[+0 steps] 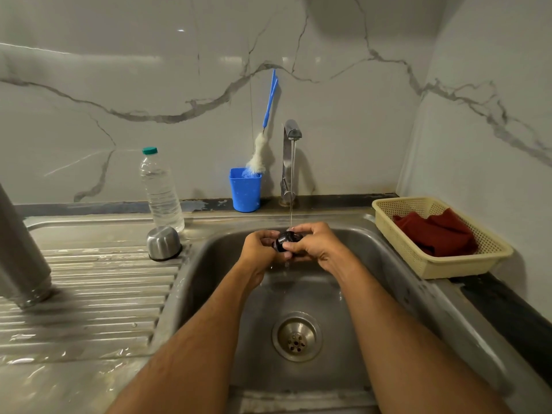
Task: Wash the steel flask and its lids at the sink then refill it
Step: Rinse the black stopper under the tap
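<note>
Over the sink [397, 265], directly under the tap [291, 150], both hands hold a small black inner lid [285, 240] in the thin water stream: left hand [261, 245] curls around its left side, right hand [313, 243] pinches its right. Left of the sink, on the ribbed drainboard [89, 294], stand the steel cap [163, 242], a water bottle [161, 189] and the steel flask [21, 252].

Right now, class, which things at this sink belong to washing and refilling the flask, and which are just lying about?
Belong to the job:
black lid, held by left hand and right hand
steel cap
flask
tap
water bottle
brush

Lying about:
basket
red cloth
</note>
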